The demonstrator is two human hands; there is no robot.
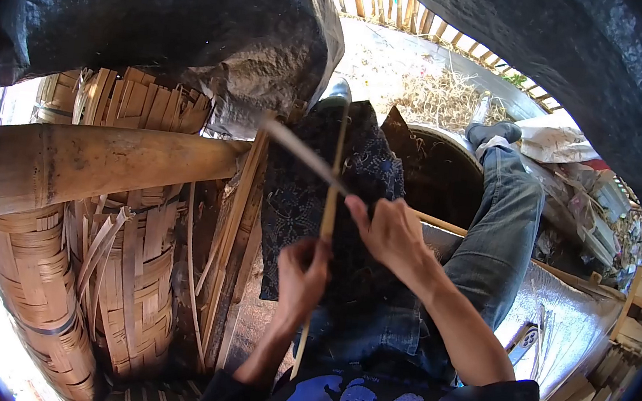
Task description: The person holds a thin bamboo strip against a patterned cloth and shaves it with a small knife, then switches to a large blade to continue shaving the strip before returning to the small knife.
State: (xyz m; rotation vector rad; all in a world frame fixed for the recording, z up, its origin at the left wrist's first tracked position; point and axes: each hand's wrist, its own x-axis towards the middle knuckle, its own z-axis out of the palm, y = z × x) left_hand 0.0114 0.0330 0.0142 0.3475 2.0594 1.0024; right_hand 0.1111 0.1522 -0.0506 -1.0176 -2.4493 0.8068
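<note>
My left hand point(302, 278) is closed around a thin bamboo strip point(329, 213), which runs upright over my lap, its lower end passing down beside my leg. In my right hand point(392, 235) is a knife point(306, 154), gripped with the thumb stretched along it. Its blade is smeared by motion and points up and left, crossing the strip a little above my left hand. A dark blue patterned cloth point(286, 232) covers my lap beneath both hands.
A thick bamboo pole point(98, 165) comes in from the left, in front of bundled woven bamboo point(36, 272). Dark sheeting point(160, 19) hangs overhead. Beyond my knees are a round dark container point(438, 170) and pale shavings point(445, 96). Wood offcuts point(579, 392) lie at right.
</note>
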